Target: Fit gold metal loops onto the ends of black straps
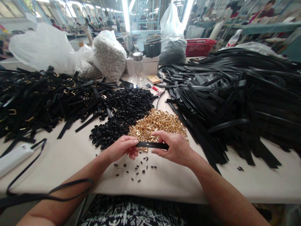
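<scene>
A short piece of black strap point(152, 145) stretches between my two hands, above the near edge of a pile of gold metal buckles point(160, 122). A small gold spot shows on the strap. My left hand point(125, 147) pinches its left end between thumb and fingers. Around the right end is my right hand point(175, 147), thumb below and index finger above; the strap runs into its palm, where the grip is partly hidden. Beyond the left hand lies a heap of small black loops point(127, 110). Several tiny black bits point(143, 171) are scattered on the table below my hands.
Black straps with gold buckles point(47, 100) cover the table's left side; long black straps point(225, 94) are heaped right. A white device point(15, 158) has a black cord crossing my left forearm. Behind stand a glass jar point(138, 67), filled plastic bags point(109, 56) and a red basket point(199, 47).
</scene>
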{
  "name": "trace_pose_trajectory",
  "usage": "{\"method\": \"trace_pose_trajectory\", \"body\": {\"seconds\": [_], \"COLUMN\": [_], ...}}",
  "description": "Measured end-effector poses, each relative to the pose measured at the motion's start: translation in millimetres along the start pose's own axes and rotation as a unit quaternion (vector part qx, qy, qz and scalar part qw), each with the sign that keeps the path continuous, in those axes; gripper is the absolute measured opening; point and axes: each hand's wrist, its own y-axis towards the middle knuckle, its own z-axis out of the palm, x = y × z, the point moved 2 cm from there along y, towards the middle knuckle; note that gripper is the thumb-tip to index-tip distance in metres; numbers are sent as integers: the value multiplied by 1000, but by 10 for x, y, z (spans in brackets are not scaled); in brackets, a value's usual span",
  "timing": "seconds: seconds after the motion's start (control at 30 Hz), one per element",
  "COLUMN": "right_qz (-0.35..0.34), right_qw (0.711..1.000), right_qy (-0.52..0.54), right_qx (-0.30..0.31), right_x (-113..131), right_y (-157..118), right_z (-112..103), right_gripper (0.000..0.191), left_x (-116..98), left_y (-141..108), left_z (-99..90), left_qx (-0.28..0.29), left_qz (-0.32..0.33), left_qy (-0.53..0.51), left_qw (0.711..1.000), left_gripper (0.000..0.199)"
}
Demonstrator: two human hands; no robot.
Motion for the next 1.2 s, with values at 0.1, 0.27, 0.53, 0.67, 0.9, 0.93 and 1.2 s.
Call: {"method": "trace_pose_trajectory", "body": {"seconds": [0.1, 0.27, 0.53, 0.67, 0.9, 0.93, 1.2], "right_qz": [-11, -55, -65, -60, -64, -62, -64], "right_qw": [1000, 998, 997, 996, 996, 997, 997], "right_qy": [4, 12, 8, 14, 15, 15, 39], "right_qx": [3, 35, 51, 60, 54, 50, 36], "right_x": [7, -3, -18, -14, -10, -8, 2], "right_y": [8, 23, 23, 20, 26, 28, 37], "right_z": [0, 13, 43, 38, 96, 102, 103], "right_gripper": [42, 19, 21, 19, 18, 18, 18], "left_x": [-2, -11, -42, -71, -47, -37, 3], "left_y": [-4, -19, -61, -66, -43, -39, -19], "left_z": [-6, -6, 34, 51, 105, 105, 93], "left_qx": [0, 7, 25, 26, 45, 45, 57], "left_qz": [1, 19, 34, 39, 22, 20, 20], "left_qy": [-4, 10, 49, 49, -18, -34, -80], "left_qw": [1000, 1000, 998, 998, 999, 998, 995], "left_gripper": [34, 33, 37, 40, 38, 37, 33]}}
